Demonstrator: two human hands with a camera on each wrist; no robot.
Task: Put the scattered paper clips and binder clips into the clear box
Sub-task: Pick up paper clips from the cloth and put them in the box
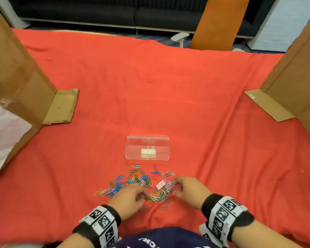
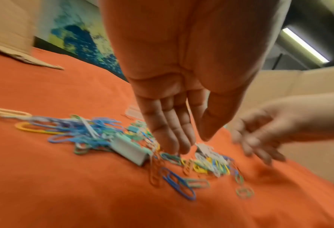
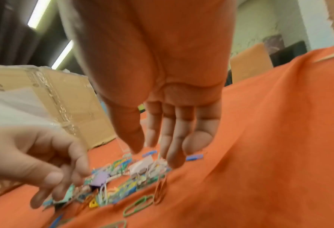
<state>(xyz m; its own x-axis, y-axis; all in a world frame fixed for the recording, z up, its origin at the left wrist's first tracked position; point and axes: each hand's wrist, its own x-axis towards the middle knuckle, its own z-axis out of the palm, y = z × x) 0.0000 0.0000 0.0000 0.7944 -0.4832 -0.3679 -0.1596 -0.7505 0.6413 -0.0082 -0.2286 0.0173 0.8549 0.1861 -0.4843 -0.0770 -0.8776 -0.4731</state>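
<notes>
Our 2 hands, left (image 1: 131,197) and right (image 1: 186,189), flank the clips (image 1: 143,183), fingers loosely spread, holding nothing. The box (image 1: 148,149) lies just beyond our fingers, its long axis crosswise.

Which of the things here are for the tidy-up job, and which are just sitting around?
For the job:
- paper clips, heaped on the red cloth
- pink binder clip in the heap
- mint binder clip
- purple binder clip
- clear box
- left hand and right hand, both at the heap

Just there:
- cardboard boxes
- orange chair
- red cloth
</notes>
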